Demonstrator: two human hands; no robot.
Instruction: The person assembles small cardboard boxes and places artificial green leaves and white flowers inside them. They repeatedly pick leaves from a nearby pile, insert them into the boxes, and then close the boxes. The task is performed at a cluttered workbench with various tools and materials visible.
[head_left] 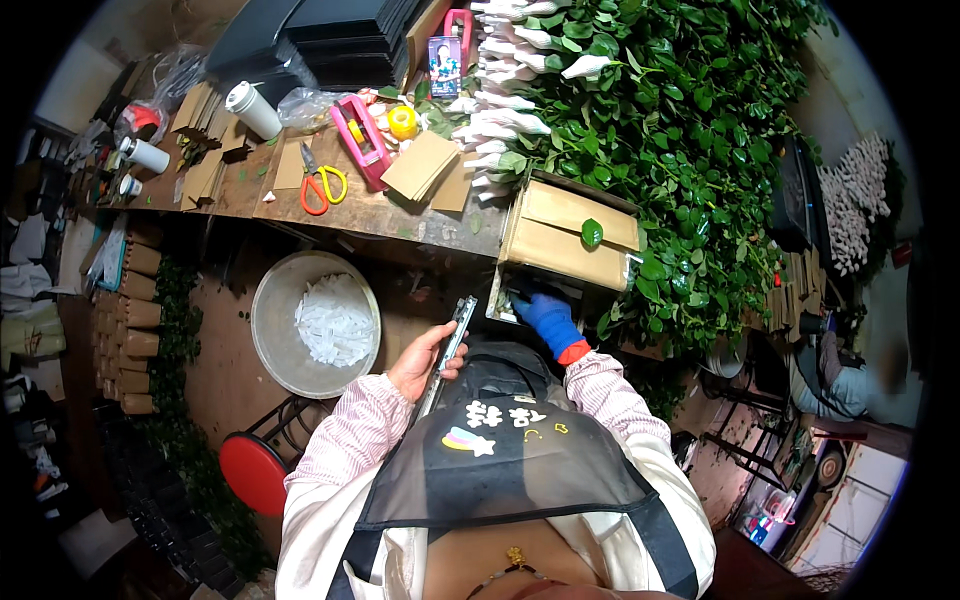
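My left hand point(428, 362) is closed around a long, narrow metal stapler point(464, 314), tilted with its end toward the table. In a blue glove, my right hand point(550, 322) reaches into an open compartment point(496, 300) at the table's front edge. Its fingertips are in shadow there, so I cannot tell whether they hold anything. Just above that hand, a stack of brown cardboard sheets point(560, 236) lies in a box-like holder. A single green leaf point(592, 233) rests on the cardboard.
Rose stems with white-sleeved heads point(510, 120) and dense leaves point(690, 150) fill the table's right. Scissors point(322, 184), a pink tape dispenser point(362, 142), cardboard pieces point(420, 166) and a white tumbler point(252, 110) lie leftward. Below stand a bin of white strips point(262, 340) and a red stool point(252, 473).
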